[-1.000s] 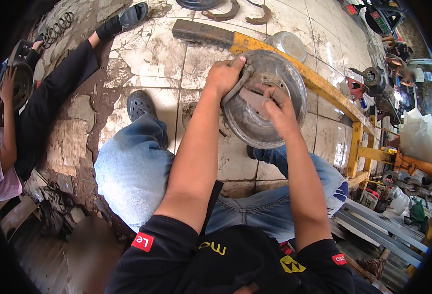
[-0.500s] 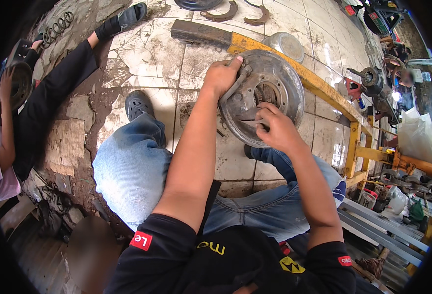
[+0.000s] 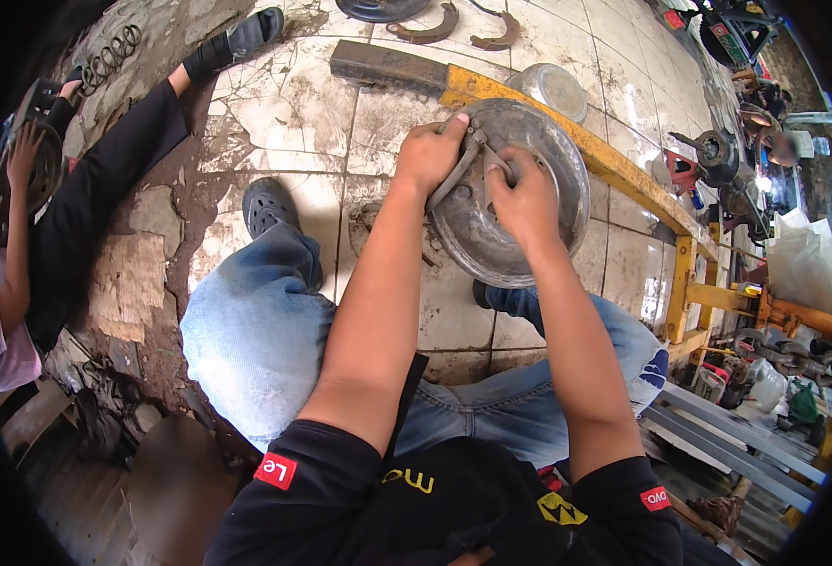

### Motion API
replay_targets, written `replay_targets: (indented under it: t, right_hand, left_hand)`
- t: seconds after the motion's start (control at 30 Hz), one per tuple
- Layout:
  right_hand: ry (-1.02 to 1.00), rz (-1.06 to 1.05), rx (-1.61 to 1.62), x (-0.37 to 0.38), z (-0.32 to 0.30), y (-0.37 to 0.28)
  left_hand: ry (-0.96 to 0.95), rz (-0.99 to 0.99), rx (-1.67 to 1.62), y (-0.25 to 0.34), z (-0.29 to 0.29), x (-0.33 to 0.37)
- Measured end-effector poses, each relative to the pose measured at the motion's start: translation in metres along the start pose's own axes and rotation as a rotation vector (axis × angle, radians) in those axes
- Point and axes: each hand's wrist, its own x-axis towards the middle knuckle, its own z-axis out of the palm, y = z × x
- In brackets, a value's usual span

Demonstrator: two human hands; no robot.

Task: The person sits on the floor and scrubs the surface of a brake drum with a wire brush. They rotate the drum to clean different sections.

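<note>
Yellow steel beam with a dark end (image 3: 623, 179): slants past the plate's far side, 10 o'clock round to 3ish.
Round grey metal plate with a rimmed edge (image 3: 477, 250): at 12 o'clock from the lap, face tipped up. It's a disc, so no real long axis; the hose fitting sits around 11.
Right hand (image 3: 526, 193): pinched on the flat piece. Half a second ago it was down near 7 o'clock, now it's up around 11–12, covering the centre hole. I'd guess the rubbing just switched patches.
Left hand (image 3: 432, 153): clamped on the rim around 10, same spot as before.
Curved grey hose (image 3: 453, 176): bends from 11 down to 9.
Flat greyish piece (image 3: 490, 162): mostly hidden, can't call its long axis.
</note>
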Motion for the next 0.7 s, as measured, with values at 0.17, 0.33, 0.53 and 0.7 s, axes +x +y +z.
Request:
replay_targets:
  t: [0.17,0.33,0.53,0.7]
  right_hand:
    - [-0.125,-0.067,-0.161,0.000,-0.004,-0.001]
    - [-0.179,-0.070,-0.313,-0.009,-0.005,-0.018]
    - [-0.325,-0.077,-0.487,-0.007,-0.016,-0.035]
    - [-0.319,-0.223,-0.538,-0.020,-0.011,-0.027]
  left_hand:
    - [0.061,0.023,0.024,-0.005,0.005,0.002]
    - [0.023,-0.008,-0.025,-0.002,0.001,-0.002]
    - [-0.008,-0.010,0.028,0.006,-0.002,-0.004]
    - [0.042,0.027,0.041,0.002,0.001,-0.002]
